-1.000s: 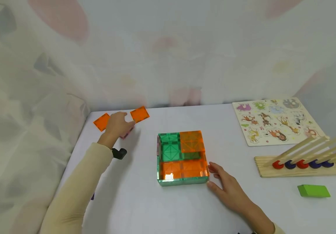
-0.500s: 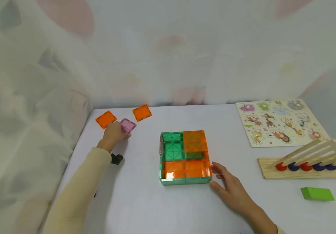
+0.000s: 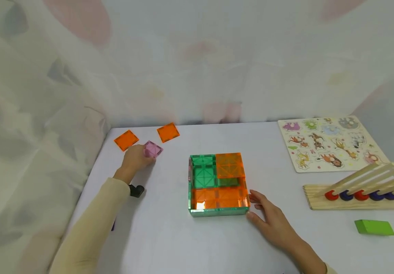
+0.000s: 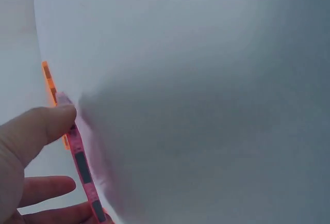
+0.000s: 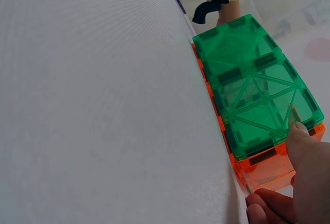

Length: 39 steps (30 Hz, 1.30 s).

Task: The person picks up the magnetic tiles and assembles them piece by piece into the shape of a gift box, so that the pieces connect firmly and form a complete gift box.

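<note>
In the head view my left hand point(image 3: 135, 159) pinches a pink square magnetic tile point(image 3: 153, 149) at the far left of the table. The left wrist view has the tile point(image 4: 82, 164) nearly edge-on, thumb on one side and fingers at its lower end. A low box of green and orange magnetic tiles point(image 3: 219, 211) stands mid-table, with an orange tile point(image 3: 230, 166) over its back right part. At its front right corner rests my right hand point(image 3: 273, 224), fingers relaxed. Its thumb lies against the green wall point(image 5: 263, 100) in the right wrist view, fingers beside the orange side.
Two orange tiles point(image 3: 126, 140) lie at the back left, one either side of the pink one. An animal peg puzzle point(image 3: 323, 150) is at the back right. Nearer stand a wooden peg rack point(image 3: 315, 203) with red and blue rings and a green block point(image 3: 375, 227).
My left hand came down from above the pink tile to its near left side and took hold of it, shifting it slightly nearer. The right hand stays at the box corner.
</note>
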### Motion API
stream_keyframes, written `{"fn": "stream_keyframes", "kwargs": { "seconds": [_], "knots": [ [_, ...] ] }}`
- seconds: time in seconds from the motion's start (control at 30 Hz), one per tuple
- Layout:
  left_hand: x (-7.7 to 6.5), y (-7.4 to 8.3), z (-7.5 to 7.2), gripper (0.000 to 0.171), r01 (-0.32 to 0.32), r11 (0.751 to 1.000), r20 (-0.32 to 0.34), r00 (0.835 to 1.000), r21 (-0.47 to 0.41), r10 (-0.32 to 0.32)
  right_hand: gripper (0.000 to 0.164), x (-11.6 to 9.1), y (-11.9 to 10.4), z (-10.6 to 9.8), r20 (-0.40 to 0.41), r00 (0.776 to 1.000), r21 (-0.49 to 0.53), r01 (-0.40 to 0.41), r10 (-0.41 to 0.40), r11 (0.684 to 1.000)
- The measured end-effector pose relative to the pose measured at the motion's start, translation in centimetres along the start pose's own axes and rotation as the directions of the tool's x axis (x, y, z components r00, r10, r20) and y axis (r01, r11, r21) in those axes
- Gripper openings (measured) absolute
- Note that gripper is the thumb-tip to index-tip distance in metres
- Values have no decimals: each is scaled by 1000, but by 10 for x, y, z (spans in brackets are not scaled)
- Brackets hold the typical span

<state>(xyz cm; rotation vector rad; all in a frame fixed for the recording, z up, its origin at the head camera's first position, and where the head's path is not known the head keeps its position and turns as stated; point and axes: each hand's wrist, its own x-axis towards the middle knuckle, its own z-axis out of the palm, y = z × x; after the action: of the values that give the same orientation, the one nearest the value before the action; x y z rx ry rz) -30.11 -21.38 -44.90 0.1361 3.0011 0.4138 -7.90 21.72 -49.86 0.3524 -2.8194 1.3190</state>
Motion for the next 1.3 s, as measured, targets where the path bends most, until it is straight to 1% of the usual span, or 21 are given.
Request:
{"fn": "stream_keyframes", "kwargs": {
  "seconds": [0.07, 0.13, 0.23, 0.33, 0.4, 0.43, 0.5, 0.53, 0.57, 0.67, 0.77, 0.83, 0.87, 0.93, 1.0, 1.13, 1.3],
  "knots": [
    [-4, 3, -3, 37, -9, 1000, -12, 1000, -15, 8, 59, -1, 0, -1, 5, 1000, 0, -12, 12, 1000],
    [-8, 5, -8, 48, -13, 999, -16, 1000, -31, 13, 59, -1, 1, -1, 9, 1000, -2, -18, 18, 1000],
    [-15, 10, -17, 65, -31, 995, -18, 999, -96, 30, 58, 0, 1, -2, 9, 1000, -9, -21, 21, 1000],
    [-22, 17, -28, 68, -79, 980, -11, 997, -182, 78, 57, 0, 2, -2, 10, 1000, -18, -20, 21, 1000],
    [-27, 27, -34, 67, -139, 959, -6, 990, -247, 142, 57, 0, 2, -2, 7, 1000, -18, -19, 19, 1000],
    [-30, 33, -37, 67, -177, 946, -4, 983, -273, 183, 57, 0, 2, -2, 4, 1000, -19, -17, 17, 1000],
    [-36, 47, -41, 67, -262, 916, 2, 961, -304, 276, 56, 0, 3, -2, 1, 1000, -18, -12, 12, 1000],
    [-40, 55, -42, 67, -304, 899, 8, 946, -314, 323, 56, 0, 3, -2, -2, 1000, -15, -9, 9, 1000],
    [-43, 64, -43, 67, -351, 882, 9, 928, -315, 372, 55, 0, 3, -2, -5, 1000, -11, -6, 6, 1000],
    [-51, 89, -42, 65, -464, 833, 7, 873, -301, 488, 55, 0, 4, -2, -9, 1000, 1, 5, -5, 1000],
    [-56, 111, -40, 62, -541, 790, 5, 824, -289, 566, 55, 1, 5, -1, -18, 1000, 32, 16, -16, 999],
    [-58, 122, -38, 61, -570, 772, 18, 801, -282, 598, 54, 1, 5, 0, -26, 999, 55, 21, -19, 998],
    [-59, 125, -37, 61, -579, 765, 26, 792, -280, 609, 54, 1, 5, 0, -29, 999, 66, 23, -21, 998],
    [-59, 130, -34, 61, -592, 762, 41, 782, -264, 622, 53, 1, 5, 1, -35, 999, 82, 22, -19, 996],
    [-59, 133, -31, 61, -592, 764, 53, 781, -257, 623, 53, 1, 5, 1, -39, 999, 91, 20, -16, 996],
    [-57, 134, -24, 62, -602, 763, 57, 775, -234, 629, 53, 1, 5, 2, -45, 999, 104, 23, -18, 994],
    [-56, 136, -18, 62, -604, 764, 80, 770, -226, 633, 52, 0, 6, 2, -52, 998, 105, 38, -32, 994]
  ]
}}
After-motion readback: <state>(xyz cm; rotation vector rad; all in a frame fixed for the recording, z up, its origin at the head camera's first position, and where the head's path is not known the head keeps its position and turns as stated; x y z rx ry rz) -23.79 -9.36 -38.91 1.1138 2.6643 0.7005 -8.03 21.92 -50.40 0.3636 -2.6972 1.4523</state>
